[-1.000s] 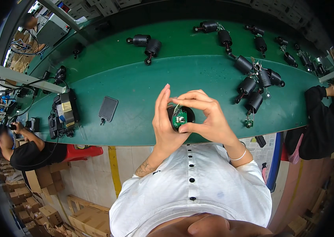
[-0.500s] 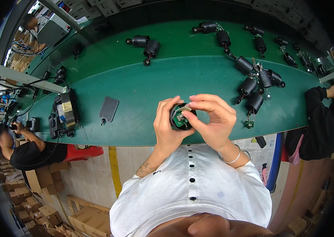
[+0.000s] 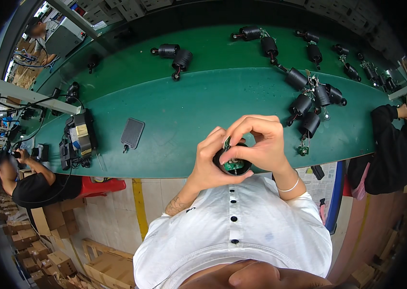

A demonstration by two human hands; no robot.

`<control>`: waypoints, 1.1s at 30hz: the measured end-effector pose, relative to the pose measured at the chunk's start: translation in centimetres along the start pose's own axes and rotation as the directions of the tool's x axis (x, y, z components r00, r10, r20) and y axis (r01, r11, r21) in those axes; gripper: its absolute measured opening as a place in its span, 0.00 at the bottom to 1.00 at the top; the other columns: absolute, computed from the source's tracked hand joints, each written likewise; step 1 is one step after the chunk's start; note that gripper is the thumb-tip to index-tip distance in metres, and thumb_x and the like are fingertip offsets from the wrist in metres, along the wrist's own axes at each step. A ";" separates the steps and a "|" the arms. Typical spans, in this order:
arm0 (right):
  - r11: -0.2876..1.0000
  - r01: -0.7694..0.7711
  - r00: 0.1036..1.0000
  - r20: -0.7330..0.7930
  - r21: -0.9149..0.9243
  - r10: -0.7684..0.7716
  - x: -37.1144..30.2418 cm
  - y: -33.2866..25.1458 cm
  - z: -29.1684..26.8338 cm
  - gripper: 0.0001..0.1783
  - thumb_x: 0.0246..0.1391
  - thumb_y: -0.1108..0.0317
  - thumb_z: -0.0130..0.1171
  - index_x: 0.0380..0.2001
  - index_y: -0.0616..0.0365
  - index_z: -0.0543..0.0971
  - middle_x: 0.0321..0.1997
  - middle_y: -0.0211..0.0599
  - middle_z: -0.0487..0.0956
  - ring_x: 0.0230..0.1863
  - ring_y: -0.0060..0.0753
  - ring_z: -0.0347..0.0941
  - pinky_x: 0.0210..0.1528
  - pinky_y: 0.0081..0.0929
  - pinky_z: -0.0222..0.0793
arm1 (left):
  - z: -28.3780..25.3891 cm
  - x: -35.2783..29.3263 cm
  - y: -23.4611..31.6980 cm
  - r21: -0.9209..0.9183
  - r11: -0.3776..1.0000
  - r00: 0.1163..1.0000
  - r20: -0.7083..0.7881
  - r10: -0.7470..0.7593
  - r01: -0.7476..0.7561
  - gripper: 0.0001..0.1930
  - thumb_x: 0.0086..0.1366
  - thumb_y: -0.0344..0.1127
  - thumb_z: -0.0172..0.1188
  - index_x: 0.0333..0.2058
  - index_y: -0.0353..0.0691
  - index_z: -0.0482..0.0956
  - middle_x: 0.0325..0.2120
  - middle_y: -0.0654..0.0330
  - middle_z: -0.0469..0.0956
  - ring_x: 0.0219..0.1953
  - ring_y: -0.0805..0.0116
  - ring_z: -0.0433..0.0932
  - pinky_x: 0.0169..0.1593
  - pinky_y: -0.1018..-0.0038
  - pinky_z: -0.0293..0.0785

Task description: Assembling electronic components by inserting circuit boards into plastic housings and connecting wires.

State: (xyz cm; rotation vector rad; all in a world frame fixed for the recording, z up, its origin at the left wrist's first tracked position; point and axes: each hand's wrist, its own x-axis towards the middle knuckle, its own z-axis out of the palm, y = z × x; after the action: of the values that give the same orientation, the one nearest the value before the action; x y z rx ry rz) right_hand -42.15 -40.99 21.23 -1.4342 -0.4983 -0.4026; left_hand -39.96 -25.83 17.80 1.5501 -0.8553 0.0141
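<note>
The left forearm (image 3: 180, 200) and right forearm (image 3: 292, 186) are slanting forward and inward, converging in front of the body. The left hand (image 3: 207, 162) is forming a rounded grip, the left thumb (image 3: 235, 178) lying along the near side. The right hand (image 3: 264, 145) is arching in from the right, its fingers (image 3: 255, 124) bending opposite the right thumb (image 3: 238, 153); whether the tips are meeting is hard to tell.

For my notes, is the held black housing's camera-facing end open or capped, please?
Open: a green circuit board shows inside the black housing.
</note>
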 end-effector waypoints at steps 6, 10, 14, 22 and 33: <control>1.000 -0.024 0.995 -0.097 0.008 0.025 -0.8 -0.2 0.2 0.12 0.30 0.85 0.71 0.24 0.64 0.81 0.30 0.42 0.83 0.23 0.23 0.73 0.26 0.14 0.71 | 0.0 -0.1 -0.1 -0.057 0.998 0.998 -0.057 -0.032 0.029 0.28 0.30 0.29 0.76 0.36 0.35 0.78 0.30 0.59 0.75 0.32 0.67 0.73 0.37 0.73 0.73; 0.998 -0.041 0.981 -0.190 -0.057 0.029 -1.4 -0.8 1.2 0.12 0.31 0.86 0.70 0.24 0.65 0.81 0.29 0.41 0.82 0.22 0.23 0.74 0.25 0.12 0.70 | 1.1 0.1 -0.2 0.171 0.985 0.960 -0.272 0.060 -0.013 0.27 0.33 0.28 0.75 0.37 0.37 0.77 0.31 0.59 0.73 0.32 0.65 0.71 0.38 0.72 0.72; 0.964 -0.267 0.939 -0.222 0.003 0.261 -1.6 -1.9 1.5 0.11 0.32 0.85 0.69 0.24 0.64 0.82 0.30 0.39 0.81 0.24 0.23 0.73 0.26 0.13 0.70 | 1.0 0.1 -1.1 0.324 0.943 0.915 -0.353 0.196 -0.077 0.27 0.36 0.26 0.74 0.39 0.38 0.76 0.33 0.59 0.71 0.33 0.64 0.70 0.39 0.71 0.72; 0.937 -0.209 0.968 -0.198 -0.281 0.157 -1.2 -1.8 1.5 0.09 0.33 0.80 0.70 0.23 0.58 0.83 0.38 0.35 0.74 0.32 0.24 0.68 0.31 0.15 0.66 | 1.1 -0.2 -1.7 0.433 0.889 0.887 -0.340 0.313 -0.148 0.26 0.40 0.24 0.71 0.42 0.39 0.75 0.35 0.59 0.69 0.38 0.62 0.70 0.40 0.68 0.73; 0.925 -0.346 0.914 -0.280 -0.158 0.294 -1.8 -1.3 2.8 0.08 0.34 0.75 0.70 0.22 0.55 0.82 0.42 0.34 0.69 0.40 0.28 0.65 0.40 0.22 0.64 | 3.1 -0.7 -2.1 0.355 0.928 0.849 -0.452 0.273 -0.109 0.21 0.50 0.25 0.62 0.45 0.43 0.70 0.37 0.58 0.68 0.40 0.62 0.70 0.42 0.68 0.72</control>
State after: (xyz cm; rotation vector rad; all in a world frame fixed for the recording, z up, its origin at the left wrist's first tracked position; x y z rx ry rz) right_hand -44.60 -38.41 21.49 -1.6039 -0.0093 -0.3698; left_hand -40.81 -28.28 15.05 1.6431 -0.6057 0.7057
